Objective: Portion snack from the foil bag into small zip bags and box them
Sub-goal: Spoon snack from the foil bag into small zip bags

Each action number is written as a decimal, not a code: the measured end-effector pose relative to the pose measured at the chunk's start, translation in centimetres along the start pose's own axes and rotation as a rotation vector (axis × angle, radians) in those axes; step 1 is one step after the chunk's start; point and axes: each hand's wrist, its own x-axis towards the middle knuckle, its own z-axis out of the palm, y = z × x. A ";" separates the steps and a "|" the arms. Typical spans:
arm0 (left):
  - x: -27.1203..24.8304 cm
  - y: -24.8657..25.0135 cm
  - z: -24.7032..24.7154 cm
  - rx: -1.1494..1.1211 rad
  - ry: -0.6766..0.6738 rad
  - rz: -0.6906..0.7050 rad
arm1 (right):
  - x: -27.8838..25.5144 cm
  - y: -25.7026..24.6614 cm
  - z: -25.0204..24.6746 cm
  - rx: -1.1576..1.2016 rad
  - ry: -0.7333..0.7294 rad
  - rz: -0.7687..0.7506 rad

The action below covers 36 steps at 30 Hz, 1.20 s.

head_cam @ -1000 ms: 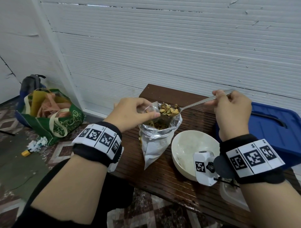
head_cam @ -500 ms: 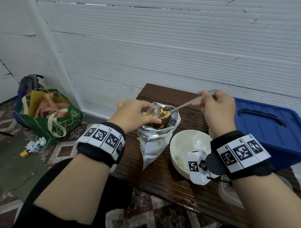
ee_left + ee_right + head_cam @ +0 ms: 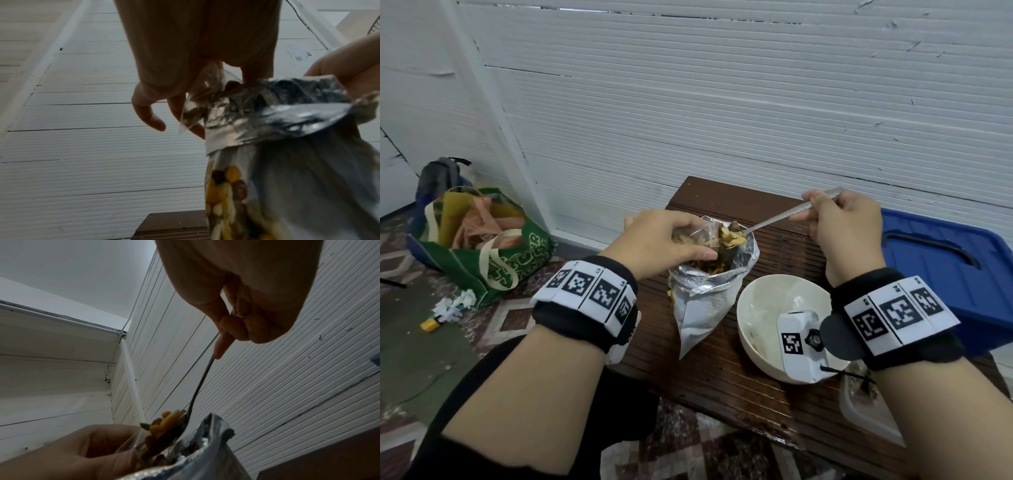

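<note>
An open foil bag (image 3: 705, 294) of mixed snack stands on the dark wooden table (image 3: 739, 387). My left hand (image 3: 664, 243) pinches a small clear zip bag (image 3: 697, 236) over the foil bag's mouth; the left wrist view shows the zip bag (image 3: 197, 104) between my fingers beside the foil bag (image 3: 277, 123). My right hand (image 3: 842, 226) grips the handle of a metal spoon (image 3: 777, 219). The spoon's bowl, heaped with snack (image 3: 732, 236), is at the zip bag's opening. From the right wrist, the loaded spoon (image 3: 197, 386) tips toward the zip bag above the foil rim.
A white bowl (image 3: 763, 301) sits right of the foil bag, partly behind my right wrist. A clear plastic box (image 3: 859, 407) lies at the table's near right edge. A blue bin (image 3: 945, 260) stands to the right. A green tote (image 3: 482, 250) sits on the floor at left.
The spoon dipped into the foil bag half a second ago and has come up loaded again, its bowl now at the zip bag's opening. My left hand kept its hold.
</note>
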 end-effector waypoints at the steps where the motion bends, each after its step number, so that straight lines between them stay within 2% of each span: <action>1: 0.1 0.0 0.1 -0.001 0.001 0.011 | -0.1 -0.1 0.1 -0.002 -0.009 0.003; 19: 0.6 0.1 0.9 0.065 0.037 -0.013 | -0.1 -0.1 2.0 0.026 -0.120 0.062; 25: 0.5 0.1 1.1 0.006 0.089 -0.030 | -0.2 -0.4 1.7 0.011 -0.141 0.004; 32: 0.3 0.1 1.0 -0.061 0.093 -0.029 | 0.5 -0.9 1.1 -0.009 -0.064 -0.071; 36: 0.2 0.1 1.2 -0.089 0.084 -0.022 | 0.0 -1.5 1.5 -0.023 -0.102 -0.127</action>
